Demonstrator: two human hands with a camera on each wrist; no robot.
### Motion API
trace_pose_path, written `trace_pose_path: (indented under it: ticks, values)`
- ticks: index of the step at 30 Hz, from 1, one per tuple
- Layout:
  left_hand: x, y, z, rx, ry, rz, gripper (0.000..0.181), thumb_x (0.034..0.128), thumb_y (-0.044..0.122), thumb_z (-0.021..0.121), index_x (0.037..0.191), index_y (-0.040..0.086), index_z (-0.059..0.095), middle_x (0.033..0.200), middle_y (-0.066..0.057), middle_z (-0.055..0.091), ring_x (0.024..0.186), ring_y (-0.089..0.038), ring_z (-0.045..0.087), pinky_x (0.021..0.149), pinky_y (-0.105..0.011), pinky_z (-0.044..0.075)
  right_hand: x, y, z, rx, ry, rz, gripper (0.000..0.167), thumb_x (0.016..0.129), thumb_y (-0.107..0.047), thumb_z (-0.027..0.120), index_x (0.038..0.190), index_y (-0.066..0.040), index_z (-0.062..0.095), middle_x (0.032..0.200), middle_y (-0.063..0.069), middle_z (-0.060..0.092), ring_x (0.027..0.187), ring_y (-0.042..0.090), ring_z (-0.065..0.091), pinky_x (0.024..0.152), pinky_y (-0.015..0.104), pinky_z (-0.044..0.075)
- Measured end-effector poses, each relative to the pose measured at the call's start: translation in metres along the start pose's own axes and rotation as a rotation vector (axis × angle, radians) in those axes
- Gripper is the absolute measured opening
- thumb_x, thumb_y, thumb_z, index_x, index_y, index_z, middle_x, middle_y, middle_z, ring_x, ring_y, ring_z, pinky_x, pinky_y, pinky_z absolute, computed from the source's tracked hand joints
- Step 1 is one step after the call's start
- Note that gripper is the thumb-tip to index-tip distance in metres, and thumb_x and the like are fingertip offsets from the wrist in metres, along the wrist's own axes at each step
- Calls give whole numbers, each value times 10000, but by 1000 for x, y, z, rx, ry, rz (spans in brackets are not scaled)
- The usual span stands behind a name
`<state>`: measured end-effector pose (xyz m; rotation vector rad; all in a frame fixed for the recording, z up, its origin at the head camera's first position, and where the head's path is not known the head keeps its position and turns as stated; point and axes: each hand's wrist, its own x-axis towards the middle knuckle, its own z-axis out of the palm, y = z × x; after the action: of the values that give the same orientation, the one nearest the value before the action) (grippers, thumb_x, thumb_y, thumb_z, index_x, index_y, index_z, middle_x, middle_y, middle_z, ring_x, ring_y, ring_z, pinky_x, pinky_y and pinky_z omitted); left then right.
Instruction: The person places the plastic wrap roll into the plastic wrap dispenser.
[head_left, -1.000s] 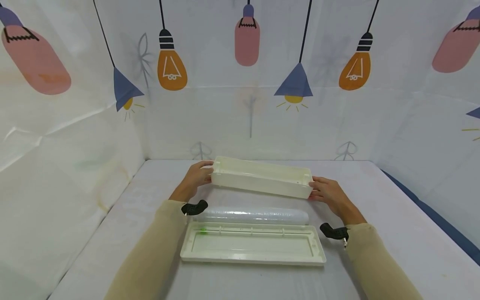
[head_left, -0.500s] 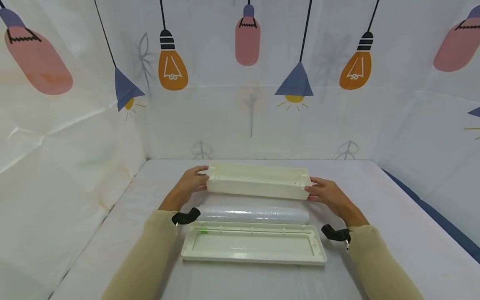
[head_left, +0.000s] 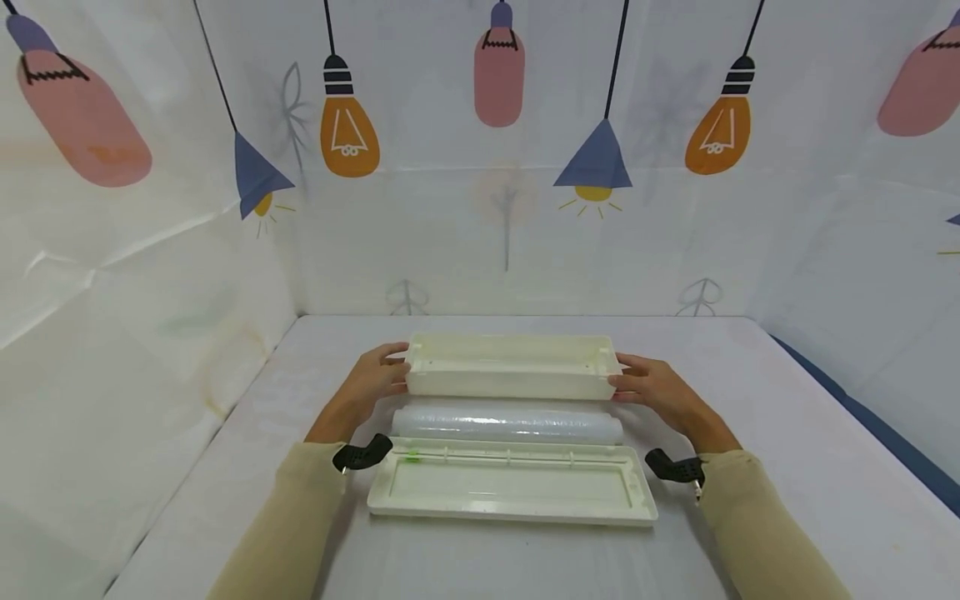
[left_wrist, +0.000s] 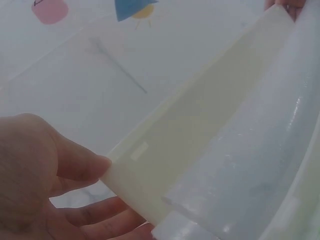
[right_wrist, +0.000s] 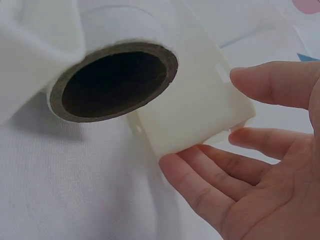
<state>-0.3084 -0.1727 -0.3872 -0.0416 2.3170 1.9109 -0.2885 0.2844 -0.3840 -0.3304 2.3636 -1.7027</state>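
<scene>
We are gripping the cream box (head_left: pixel 510 384) between our left hand (head_left: pixel 366 385) and right hand (head_left: pixel 658 388), its lid (head_left: pixel 510 487) already off and the plastic roll (head_left: pixel 510 424) out, both lying nearer us than the hands, the box not yet closed.

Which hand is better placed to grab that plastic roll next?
Perhaps the right hand, narrowly: its wrist view plainly shows the hollow end of the plastic roll beside it. The left hand is near the other end, though, and both hold the white box.
</scene>
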Motion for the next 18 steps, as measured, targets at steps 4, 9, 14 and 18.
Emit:
trace_pose_path:
  ticks: [4,9,14,18]
  values:
    - [-6,-1,0,-1,-8,3,520,1040,99,517,1534,34,367,1465,-251,441,1264,-372,535,1030,-477,478,-1,0,1,-13,-8,-2,768,983,-210,670,1548,81,238,1477,336,403,1221,369,575,996,425,506]
    - [-11,-2,-2,-6,-29,13,532,1044,112,520,1543,38,352,1485,-246,426,1290,-378,517,1042,-477,468,0,0,0,-22,-3,8,768,984,-229,669,1560,47,242,1490,313,398,1236,377,561,990,410,513]
    - [-14,-5,-5,-3,-31,12,532,1039,119,530,1540,55,364,1483,-219,437,1285,-355,524,1027,-450,485,-2,-1,1,-23,-4,13,745,988,-209,657,1557,49,251,1494,306,400,1244,387,556,994,420,510]
    - [-16,-6,-7,-9,-30,10,529,1041,119,530,1541,62,367,1488,-213,435,1285,-349,525,1031,-449,482,-3,-1,3,-25,-1,18,701,1001,-165,630,1555,51,259,1491,304,409,1248,400,553,992,428,510]
